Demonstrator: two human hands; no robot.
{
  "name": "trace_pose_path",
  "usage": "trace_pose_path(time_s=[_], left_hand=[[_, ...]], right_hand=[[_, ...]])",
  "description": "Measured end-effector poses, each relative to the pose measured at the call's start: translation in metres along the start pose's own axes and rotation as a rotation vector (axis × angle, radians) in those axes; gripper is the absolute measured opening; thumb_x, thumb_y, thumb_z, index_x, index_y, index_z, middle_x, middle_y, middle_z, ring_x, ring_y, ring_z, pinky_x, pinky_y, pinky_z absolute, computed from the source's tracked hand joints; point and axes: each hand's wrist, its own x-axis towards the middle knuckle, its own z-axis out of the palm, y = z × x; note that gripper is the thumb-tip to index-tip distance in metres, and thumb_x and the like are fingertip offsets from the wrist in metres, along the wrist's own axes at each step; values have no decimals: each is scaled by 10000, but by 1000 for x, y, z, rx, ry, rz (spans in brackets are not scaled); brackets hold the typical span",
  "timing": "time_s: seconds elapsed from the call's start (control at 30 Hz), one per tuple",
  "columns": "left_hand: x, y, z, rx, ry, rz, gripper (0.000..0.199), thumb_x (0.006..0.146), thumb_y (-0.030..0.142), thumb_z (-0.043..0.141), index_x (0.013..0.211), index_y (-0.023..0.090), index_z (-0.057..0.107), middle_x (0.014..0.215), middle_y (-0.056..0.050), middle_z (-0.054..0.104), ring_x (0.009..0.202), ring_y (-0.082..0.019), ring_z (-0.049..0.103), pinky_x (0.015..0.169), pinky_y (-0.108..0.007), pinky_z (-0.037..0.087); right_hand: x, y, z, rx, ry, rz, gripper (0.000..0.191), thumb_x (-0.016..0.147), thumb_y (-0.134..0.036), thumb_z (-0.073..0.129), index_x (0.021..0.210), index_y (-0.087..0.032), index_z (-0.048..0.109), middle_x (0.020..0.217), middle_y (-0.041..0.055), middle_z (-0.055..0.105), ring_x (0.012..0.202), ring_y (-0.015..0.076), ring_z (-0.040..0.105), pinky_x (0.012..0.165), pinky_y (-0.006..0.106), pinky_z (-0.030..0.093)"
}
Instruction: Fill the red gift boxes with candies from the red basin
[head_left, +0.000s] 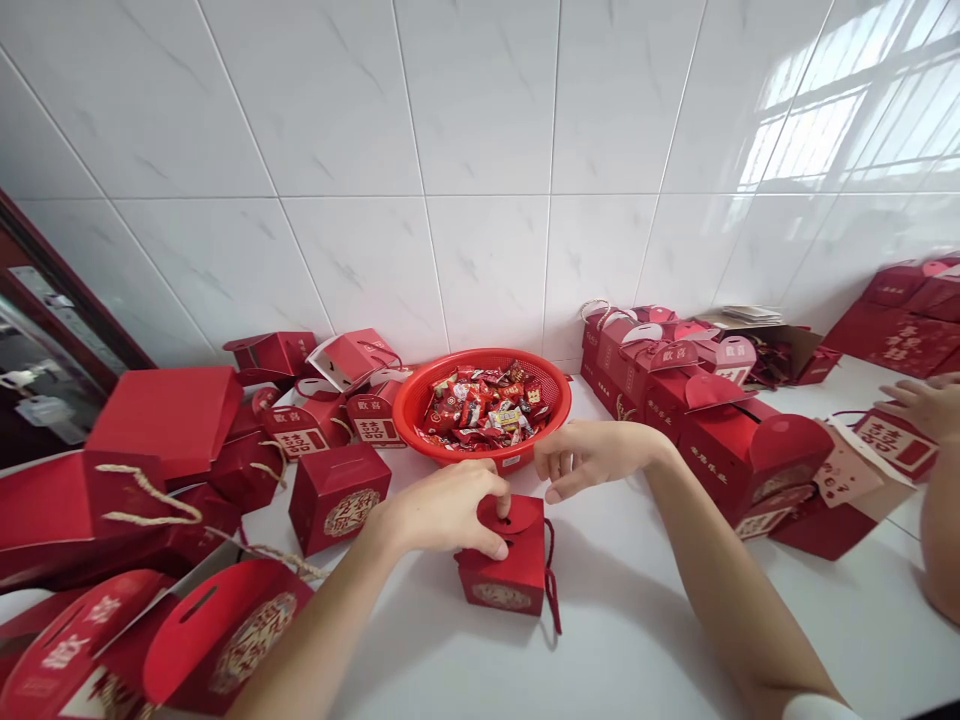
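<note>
A small red gift box (504, 560) with a gold print on its front and a dark red cord on its right side stands on the white table in front of me. My left hand (469, 505) grips its top, the thumb on the near flap and the fingers by the slotted far flap (517, 512). Just right of the box and above it, my right hand (581, 460) hangs in the air, its fingers loosely curled and apart, with nothing visible in them. Behind both hands sits a red plastic basket (409, 420) of wrapped candies (484, 405).
Red gift boxes (341, 490) crowd the left side, some with rope handles (150, 490). More closed boxes (739, 450) line the right, beside an open carton (787, 350). At the far right another person's hand (919, 405) touches a box. A tiled wall (487, 260) stands behind.
</note>
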Motion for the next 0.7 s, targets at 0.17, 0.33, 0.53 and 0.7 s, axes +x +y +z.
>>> trace_pose_path(time_s=[0.17, 0.33, 0.53, 0.7], left_hand=[[-5, 0, 0, 3, -21, -88, 314, 701, 456, 738, 926, 248, 667, 1064, -44, 595, 1020, -274, 597, 692, -290, 442], [0, -5, -1, -4, -60, -65, 336, 706, 468, 727, 942, 250, 628, 1027, -28, 617, 981, -251, 588, 680, -279, 417], [7, -13, -1, -1, -89, -15, 361, 710, 488, 734, 954, 252, 613, 1026, -7, 628, 974, -237, 570, 721, -280, 411], [4, -11, -3, -9, -92, -12, 343, 718, 472, 737, 946, 242, 622, 1064, -17, 619, 958, -231, 574, 739, -281, 425]], right_hand=[[13, 20, 14, 52, -126, 58, 532, 698, -619, 786, 829, -121, 652, 829, 51, 695, 743, 151, 620, 657, 238, 473], [19, 37, 29, 270, -284, -28, 573, 693, -670, 757, 787, -108, 697, 742, 7, 679, 759, 140, 608, 750, 236, 484], [16, 44, 27, 443, -377, -95, 516, 699, -593, 798, 852, -102, 753, 801, 39, 729, 831, 165, 658, 861, 262, 490], [15, 51, 25, 605, -282, -156, 481, 627, -451, 894, 918, -92, 763, 750, 42, 724, 708, 139, 629, 737, 249, 492]])
